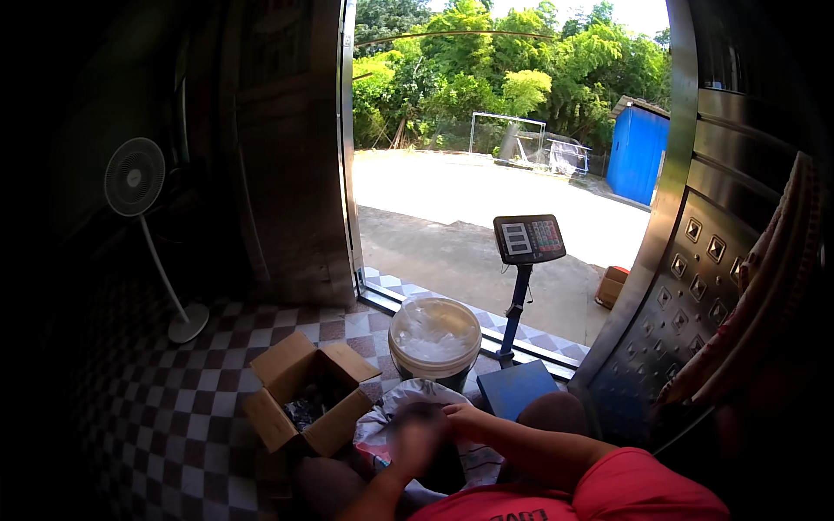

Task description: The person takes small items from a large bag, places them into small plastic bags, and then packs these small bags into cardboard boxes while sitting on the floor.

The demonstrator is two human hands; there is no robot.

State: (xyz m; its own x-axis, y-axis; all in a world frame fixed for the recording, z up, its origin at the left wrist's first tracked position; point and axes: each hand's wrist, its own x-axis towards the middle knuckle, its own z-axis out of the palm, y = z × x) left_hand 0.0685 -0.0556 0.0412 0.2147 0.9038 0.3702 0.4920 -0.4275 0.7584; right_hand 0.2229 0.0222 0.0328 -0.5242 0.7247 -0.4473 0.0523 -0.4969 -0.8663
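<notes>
My left hand [415, 445], blurred, is around a dark item [417, 414] above an open woven sack [417, 389]. What the item is, I cannot tell. At its right edge are the curled fingers of my right hand [462, 420]; whether they pinch it is unclear. The white sack with printed markings stands between my knees, its mouth spread and its inside dark. Left of it is an open cardboard box [339, 417], flaps out, with dark things and shiny plastic inside. A lidless white bucket [435, 361] lined with clear plastic stands just beyond the sack.
A platform scale has a blue plate [518, 389] and a keypad display [530, 238] on a post, by the door track. A white standing fan [189, 323] is on the checkered tile floor [202, 397] at left. A metal door [677, 306] stands at right; a carton [611, 288] sits outside.
</notes>
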